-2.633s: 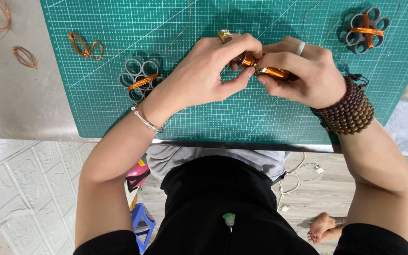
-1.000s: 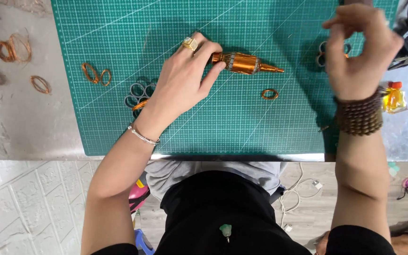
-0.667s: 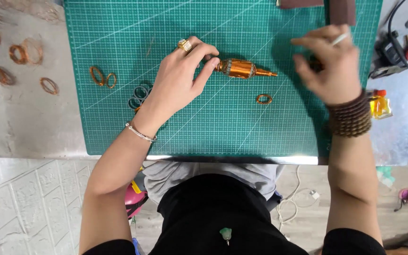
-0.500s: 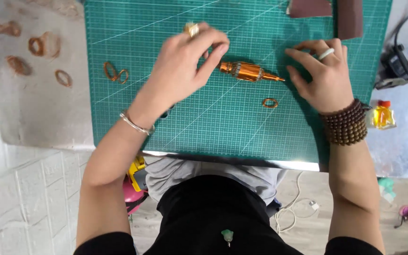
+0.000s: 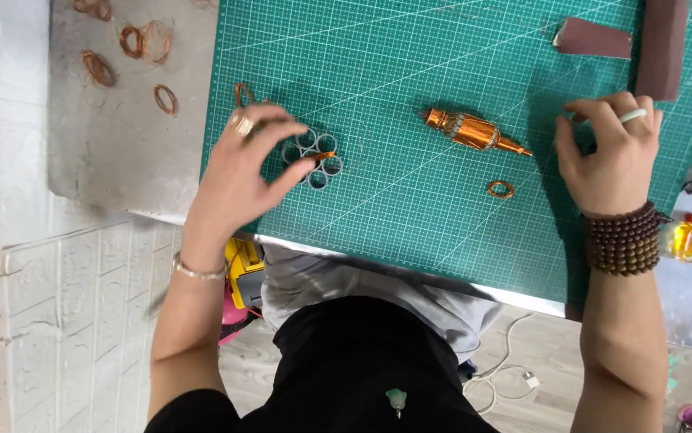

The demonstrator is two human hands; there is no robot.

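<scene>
An orange wire-wrapped tapered piece (image 5: 474,131) lies alone on the green cutting mat (image 5: 410,64), with a small copper ring (image 5: 500,189) just below its tip. My left hand (image 5: 242,172) hovers with fingers spread over a cluster of small grey rings bound with orange wire (image 5: 312,156), fingertips close to it. My right hand (image 5: 607,152), wearing a white ring and a brown bead bracelet, rests on the mat's right part with fingers curled; whether it pinches anything is hidden.
Several copper wire coils (image 5: 125,48) lie on the grey board left of the mat. Brown sandpaper pieces (image 5: 627,40) sit at the mat's top right. A small yellow bottle (image 5: 687,239) stands at the right edge. The mat's front edge overhangs my lap.
My left hand let go of the orange piece and moved left to the grey ring cluster. My right hand came down onto the mat. The view shifted left.
</scene>
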